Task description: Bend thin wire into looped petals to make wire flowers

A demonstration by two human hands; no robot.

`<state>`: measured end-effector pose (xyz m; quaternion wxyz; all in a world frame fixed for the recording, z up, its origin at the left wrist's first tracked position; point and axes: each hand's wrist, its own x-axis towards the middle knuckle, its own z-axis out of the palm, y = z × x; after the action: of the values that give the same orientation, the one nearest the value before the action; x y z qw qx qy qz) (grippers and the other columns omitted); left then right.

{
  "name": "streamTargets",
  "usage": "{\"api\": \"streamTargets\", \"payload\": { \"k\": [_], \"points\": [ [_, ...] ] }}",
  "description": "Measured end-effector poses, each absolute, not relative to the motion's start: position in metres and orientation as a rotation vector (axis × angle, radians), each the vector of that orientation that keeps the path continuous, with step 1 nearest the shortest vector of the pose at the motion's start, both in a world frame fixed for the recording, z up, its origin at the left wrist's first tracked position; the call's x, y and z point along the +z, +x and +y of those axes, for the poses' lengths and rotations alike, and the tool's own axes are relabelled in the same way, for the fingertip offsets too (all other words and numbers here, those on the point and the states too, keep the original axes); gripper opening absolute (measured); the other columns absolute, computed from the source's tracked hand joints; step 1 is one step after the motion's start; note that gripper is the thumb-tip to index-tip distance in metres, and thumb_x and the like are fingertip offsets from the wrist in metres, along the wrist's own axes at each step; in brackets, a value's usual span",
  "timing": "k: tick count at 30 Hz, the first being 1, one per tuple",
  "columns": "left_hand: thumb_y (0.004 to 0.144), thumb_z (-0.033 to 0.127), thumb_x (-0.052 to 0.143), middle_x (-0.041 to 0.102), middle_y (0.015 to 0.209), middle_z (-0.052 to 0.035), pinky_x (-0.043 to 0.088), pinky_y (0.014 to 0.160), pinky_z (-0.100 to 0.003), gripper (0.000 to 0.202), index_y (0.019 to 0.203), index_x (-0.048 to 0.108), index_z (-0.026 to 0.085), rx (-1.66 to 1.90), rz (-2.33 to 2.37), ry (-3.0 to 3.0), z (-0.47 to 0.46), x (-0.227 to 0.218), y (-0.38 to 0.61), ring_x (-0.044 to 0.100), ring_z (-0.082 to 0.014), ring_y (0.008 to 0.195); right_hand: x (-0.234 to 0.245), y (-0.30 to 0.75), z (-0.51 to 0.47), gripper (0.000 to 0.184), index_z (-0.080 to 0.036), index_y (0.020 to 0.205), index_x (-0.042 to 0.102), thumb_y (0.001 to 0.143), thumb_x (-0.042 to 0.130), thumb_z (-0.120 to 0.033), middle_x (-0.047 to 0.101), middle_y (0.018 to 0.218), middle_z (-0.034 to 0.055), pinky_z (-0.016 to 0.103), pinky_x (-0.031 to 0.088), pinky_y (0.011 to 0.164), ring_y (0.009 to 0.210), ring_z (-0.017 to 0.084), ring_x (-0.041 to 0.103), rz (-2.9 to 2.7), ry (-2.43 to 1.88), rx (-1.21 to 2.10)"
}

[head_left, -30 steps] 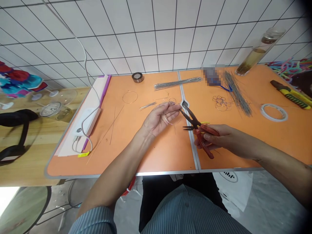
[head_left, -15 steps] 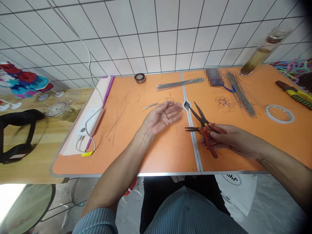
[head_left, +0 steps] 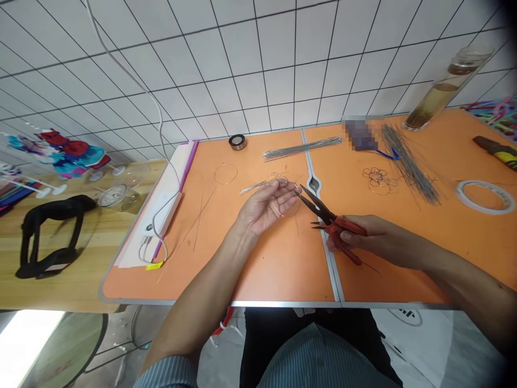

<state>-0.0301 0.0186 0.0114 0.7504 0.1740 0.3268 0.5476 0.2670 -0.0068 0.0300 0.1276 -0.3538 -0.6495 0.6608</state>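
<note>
My left hand (head_left: 258, 209) is palm up above the middle of the table, its thumb and fingertips closed on a thin bent wire (head_left: 298, 188). Part of that wire curves across the fingers. My right hand (head_left: 374, 237) grips the red handles of long-nose pliers (head_left: 332, 222). Their dark jaws point left, slightly parted, with the tips at the wire by my left fingertips; whether they touch it I cannot tell. A second dark pointed tool tip (head_left: 318, 225) shows below the pliers, the rest hidden by my right hand.
Behind my hands lies a bundle of straight wires (head_left: 301, 148); a larger bundle (head_left: 412, 164) is to the right. Nearby are a flower-shaped wire piece (head_left: 375, 178), a wire ring (head_left: 225, 174), black tape (head_left: 237, 142), white tape (head_left: 460, 189), a glass bottle (head_left: 432, 99) and a white power strip (head_left: 163, 215).
The pliers have moved left, bringing their jaws to the wire at my left fingertips, and the jaws have narrowed. My left hand stays nearly in place. The whole view has shifted slightly.
</note>
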Motion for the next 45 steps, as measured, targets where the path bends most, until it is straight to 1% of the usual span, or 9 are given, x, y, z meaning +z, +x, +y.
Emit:
{"api": "streamTargets", "payload": {
  "k": [6,11,17,27,30,33,36,40,45],
  "points": [
    [0.111,0.016,0.056,0.085,0.102,-0.0128,0.068,0.100,-0.034,0.030,0.089,0.076,0.014,1.190,0.712,0.413,0.016,0.014,-0.029,0.086,-0.0234,0.102,0.027,0.265,0.000,0.042,-0.023,0.103,0.069,0.116,0.053,-0.059,0.067,0.082,0.0004,0.043,0.049,0.090,0.074,0.018,0.061,-1.976,-0.911,1.907],
    [0.106,0.015,0.066,0.085,0.105,-0.0117,0.065,0.108,-0.039,0.021,0.089,0.077,0.015,1.205,0.693,0.422,0.014,0.011,-0.029,0.085,-0.0229,0.101,0.028,0.259,-0.001,0.042,-0.022,0.104,0.064,0.113,0.057,-0.063,0.071,0.105,0.0042,0.039,0.048,0.075,0.065,0.013,0.054,-1.963,-0.892,1.913],
    [0.106,0.014,0.065,0.085,0.105,-0.0122,0.070,0.092,-0.034,0.023,0.087,0.079,0.014,1.213,0.606,0.413,0.012,0.010,-0.027,0.085,-0.0229,0.102,0.015,0.256,-0.004,0.044,-0.021,0.103,0.067,0.113,0.058,-0.063,0.069,0.100,0.0048,0.036,0.047,0.072,0.068,0.013,0.053,-1.906,-0.899,1.884],
    [0.096,0.020,0.080,0.086,0.109,-0.0131,0.069,0.093,-0.036,0.010,0.088,0.079,0.015,1.237,0.606,0.535,0.013,0.011,-0.033,0.085,-0.0257,0.104,0.017,0.258,-0.007,0.049,-0.021,0.096,0.071,0.111,0.057,-0.066,0.067,0.091,0.0054,0.034,0.048,0.072,0.074,0.017,0.054,-1.998,-1.056,1.638],
    [0.093,0.024,0.085,0.086,0.108,-0.0104,0.069,0.098,-0.039,0.010,0.090,0.079,0.017,1.285,0.610,0.568,0.014,0.013,-0.036,0.085,-0.0267,0.105,0.017,0.266,-0.007,0.050,-0.022,0.085,0.067,0.107,0.063,-0.067,0.062,0.082,0.0032,0.034,0.048,0.072,0.075,0.018,0.054,-2.016,-1.122,1.491],
    [0.087,0.032,0.094,0.086,0.109,-0.0096,0.068,0.101,-0.041,0.021,0.091,0.079,0.018,1.298,0.595,0.650,0.012,0.015,-0.036,0.085,-0.0276,0.107,0.018,0.266,-0.004,0.043,-0.022,0.099,0.071,0.097,0.079,-0.065,0.061,0.082,0.0010,0.032,0.048,0.065,0.073,0.017,0.056,-1.809,-1.231,1.452],
    [0.079,0.040,0.101,0.086,0.107,-0.0093,0.068,0.099,-0.040,0.032,0.090,0.079,0.019,1.263,0.593,0.758,0.007,0.016,-0.030,0.085,-0.0276,0.104,0.025,0.251,0.000,0.051,-0.025,0.122,0.068,0.090,0.090,-0.058,0.071,0.097,0.0028,0.029,0.048,0.055,0.071,0.016,0.061,-1.472,-1.209,1.540],
    [0.077,0.045,0.103,0.085,0.100,-0.0070,0.068,0.100,-0.039,0.036,0.088,0.080,0.019,1.218,0.613,0.859,-0.001,0.015,-0.023,0.086,-0.0242,0.097,0.038,0.218,0.010,0.059,-0.028,0.125,0.066,0.081,0.101,-0.048,0.078,0.120,0.0056,0.027,0.052,0.052,0.069,0.014,0.064,-1.226,-1.017,1.652],
    [0.081,0.046,0.101,0.086,0.102,-0.0066,0.068,0.100,-0.037,0.032,0.089,0.084,0.020,1.193,0.588,0.887,-0.002,0.012,-0.018,0.085,-0.0224,0.099,0.044,0.193,0.014,0.064,-0.025,0.120,0.066,0.071,0.106,-0.035,0.069,0.087,-0.0042,0.025,0.051,0.051,0.066,0.013,0.064,-1.099,-0.895,1.629]
  ]
}}
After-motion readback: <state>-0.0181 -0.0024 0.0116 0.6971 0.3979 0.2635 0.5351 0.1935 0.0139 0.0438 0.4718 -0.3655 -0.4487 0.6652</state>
